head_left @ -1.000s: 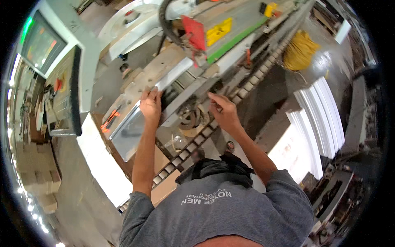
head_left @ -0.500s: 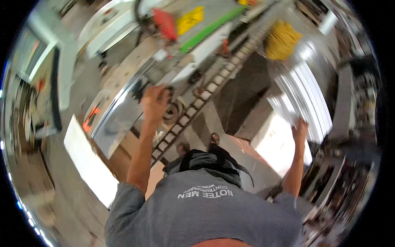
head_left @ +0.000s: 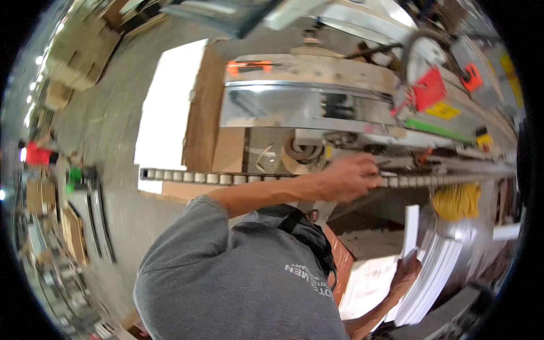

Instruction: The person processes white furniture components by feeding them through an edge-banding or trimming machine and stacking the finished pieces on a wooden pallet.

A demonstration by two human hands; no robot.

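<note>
My right hand (head_left: pixel 409 269) is closed on a long white strip (head_left: pixel 411 226), which sticks up past the fingers. Right beside that hand lies a stack of white strips (head_left: pixel 435 280), and a white board surface (head_left: pixel 368 283) is on its other side. My left hand (head_left: pixel 354 177) reaches across in front of me, over a narrow roller track (head_left: pixel 226 179). Motion smears its fingers, so their grip is unclear. Beyond the track stands a machine with a shiny metal bed (head_left: pixel 272 105).
A carton with a white top (head_left: pixel 170 107) stands left of the machine. An orange-handled tool (head_left: pixel 249 67) lies on the machine's edge. Yellow cloth or sacking (head_left: pixel 458 202) is at the right. Far left, a person in red (head_left: pixel 38 154) is near stacked cartons (head_left: pixel 79 51).
My view has swung to the right, so the machine and track now run across it. My right hand has closed on a white strip; my left arm has come across my front.
</note>
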